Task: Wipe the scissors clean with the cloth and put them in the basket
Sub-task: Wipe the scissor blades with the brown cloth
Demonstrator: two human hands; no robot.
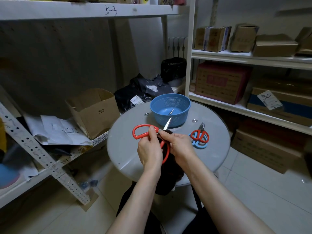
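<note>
Red-handled scissors point(142, 126) sit above the grey round table point(128, 149), tip up. L hand point(149, 149) grips a handle; R hand point(180, 146) pinches the blade thru dark cloth point(170, 174). Blue basket point(162, 119) just behind, maybe w/ a blade inside.

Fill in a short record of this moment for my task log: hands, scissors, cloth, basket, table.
left hand: grips the large red scissors by the handle
right hand: pinches the cloth round the blade
blade tip: bare, pointing toward the basket
basket: upright on the table; a thin metal piece lies inside
waiting: small red scissors lying on small blue scissors, right of the hands
stage: wiping; large red scissors not yet in the basket
</note>
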